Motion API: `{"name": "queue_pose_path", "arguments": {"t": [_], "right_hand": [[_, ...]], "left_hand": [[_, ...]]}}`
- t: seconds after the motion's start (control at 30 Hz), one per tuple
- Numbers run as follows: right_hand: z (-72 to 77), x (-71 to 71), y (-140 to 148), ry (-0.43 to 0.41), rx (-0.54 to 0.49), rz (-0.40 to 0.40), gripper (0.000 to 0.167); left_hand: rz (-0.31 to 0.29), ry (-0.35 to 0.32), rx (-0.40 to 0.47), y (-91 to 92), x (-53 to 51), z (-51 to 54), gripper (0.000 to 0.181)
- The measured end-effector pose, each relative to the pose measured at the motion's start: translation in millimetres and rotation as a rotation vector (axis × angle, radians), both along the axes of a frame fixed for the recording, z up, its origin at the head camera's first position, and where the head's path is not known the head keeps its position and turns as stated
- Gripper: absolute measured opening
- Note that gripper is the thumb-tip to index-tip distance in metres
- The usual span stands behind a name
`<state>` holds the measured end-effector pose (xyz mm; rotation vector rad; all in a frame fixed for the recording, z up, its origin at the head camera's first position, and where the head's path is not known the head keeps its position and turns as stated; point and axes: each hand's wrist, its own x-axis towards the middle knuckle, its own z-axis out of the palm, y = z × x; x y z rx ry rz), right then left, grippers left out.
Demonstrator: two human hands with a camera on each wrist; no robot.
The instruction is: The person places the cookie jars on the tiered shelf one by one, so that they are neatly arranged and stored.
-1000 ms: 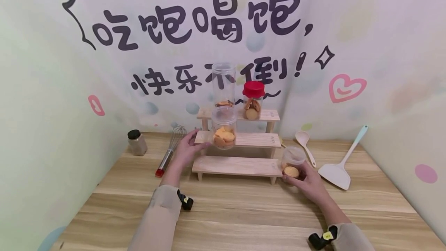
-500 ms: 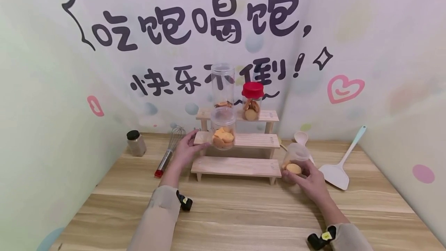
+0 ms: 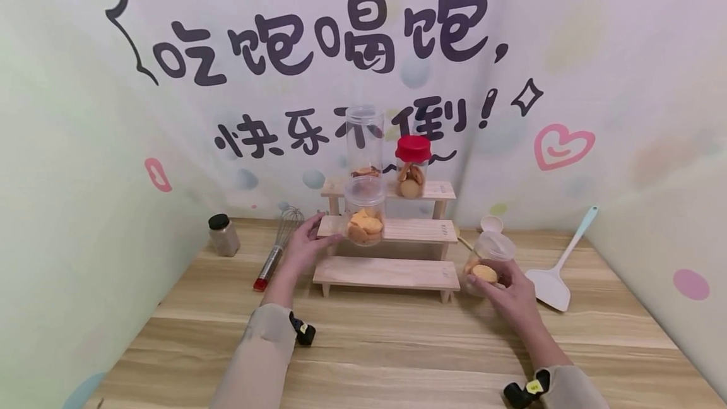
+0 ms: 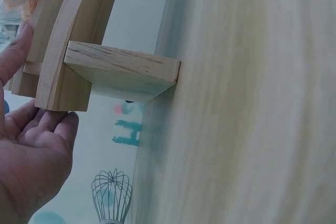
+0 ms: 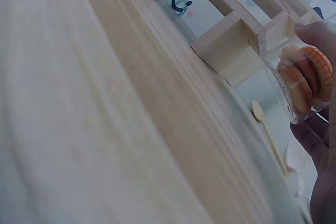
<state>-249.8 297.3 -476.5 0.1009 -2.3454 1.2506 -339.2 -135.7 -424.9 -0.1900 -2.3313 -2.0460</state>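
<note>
My right hand (image 3: 514, 295) grips a small clear plastic jar (image 3: 493, 248), tilted, beside the right end of a three-tier wooden stand (image 3: 386, 272). Round cookies (image 5: 302, 80) lie inside it. My left hand (image 3: 307, 246) holds the left end of the stand's middle tier; in the left wrist view its fingers (image 4: 47, 124) are curled at the plank's end. Near its thumb, a clear jar of cookies (image 3: 365, 223) stands on that tier. On the top tier are a tall clear jar (image 3: 365, 137) with few cookies and a red-lidded cookie jar (image 3: 412, 163).
A black-lidded jar (image 3: 224, 237) and a whisk (image 3: 278, 248) sit on the left of the wooden table (image 3: 363, 346). At right lie a white spatula (image 3: 549, 286), a pale spoon (image 3: 491, 224) and a thin wooden spoon (image 5: 269, 135). A printed cloth (image 3: 363, 30) hangs behind.
The jar in my right hand has moved right, away from the stand, and tilted more. My left hand stays at the middle tier.
</note>
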Motion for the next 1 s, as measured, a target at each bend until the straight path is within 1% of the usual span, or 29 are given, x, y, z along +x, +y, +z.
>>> {"name": "queue_pose_path", "arguments": {"t": [0.1, 0.23, 0.33, 0.47, 0.73, 0.8, 0.9, 1.0], "right_hand": [[8.0, 0.9, 0, 0.016, 0.017, -0.013, 0.049], [24.8, 1.5, -2, 0.07, 0.02, -0.015, 0.047], [40.4, 1.0, -4, 0.107, -0.001, -0.008, 0.045], [57.1, -1.3, -8, 0.122, -0.03, 0.004, 0.046], [77.1, -3.9, -19, 0.148, -0.084, -0.004, 0.046], [85.0, -1.5, -25, 0.172, -0.098, 0.007, 0.046], [98.0, 6.2, -37, 0.212, -0.114, 0.039, 0.046], [106.7, 13.2, -47, 0.239, -0.125, 0.073, 0.045]], "left_hand": [[-0.001, -0.006, -0.003, -0.2, -1.2, -2.0, 0.091], [0.01, -0.011, -0.007, 0.5, -0.8, -3.4, 0.09], [0.016, 0.0, -0.007, 1.4, -0.3, -3.0, 0.091], [0.023, 0.013, -0.012, 1.4, -0.3, -1.2, 0.092], [0.025, -0.001, -0.013, -0.2, -2.0, -1.0, 0.09], [0.024, 0.0, -0.015, -0.6, -2.0, -0.6, 0.089], [0.024, 0.003, -0.022, -0.9, -2.5, -1.6, 0.089], [0.026, 0.001, -0.028, -0.2, -2.5, -3.0, 0.089]]}}
